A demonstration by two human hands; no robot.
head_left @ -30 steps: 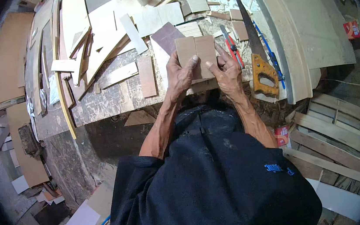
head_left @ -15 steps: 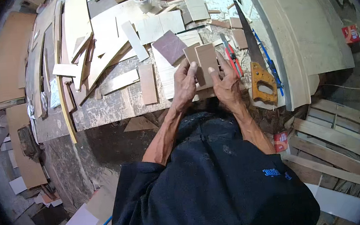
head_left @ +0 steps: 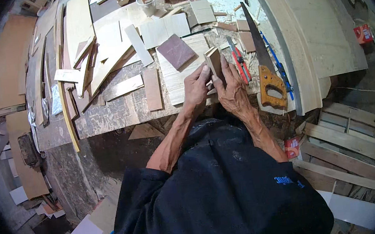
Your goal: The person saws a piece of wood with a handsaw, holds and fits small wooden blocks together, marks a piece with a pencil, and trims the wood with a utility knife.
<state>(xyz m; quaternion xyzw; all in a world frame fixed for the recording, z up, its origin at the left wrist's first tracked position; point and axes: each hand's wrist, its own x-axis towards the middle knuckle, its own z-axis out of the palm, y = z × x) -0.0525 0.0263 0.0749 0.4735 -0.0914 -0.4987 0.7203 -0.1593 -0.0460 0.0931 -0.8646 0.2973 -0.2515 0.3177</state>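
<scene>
Two small thin wooden boards (head_left: 214, 61), brown-faced with pale edges, stand pressed face to face and tilted nearly edge-on between my hands. My left hand (head_left: 197, 87) grips them from the left, thumb against the lower part. Around their right side my right hand (head_left: 232, 87) is closed, fingers along the face. Beneath lies a pale square board (head_left: 171, 83), with a dark reddish-brown square sheet (head_left: 176, 52) on it. Just right of my right hand rests a red-handled cutting tool (head_left: 239, 61). Farther right is a handsaw (head_left: 272, 87) with a yellow-orange handle.
Offcuts, strips and a brown rectangular piece (head_left: 152, 89) litter the workbench (head_left: 118, 113) to the left. A clear plastic cup (head_left: 147, 6) stands at the back. Beside the handsaw lies a slim blue tool (head_left: 283, 70). Wooden frames (head_left: 344, 132) lie at lower right.
The two boards, earlier fanned apart with their broad faces showing, are now lined up together and turned edge-on. My right hand has turned and come closer to my left.
</scene>
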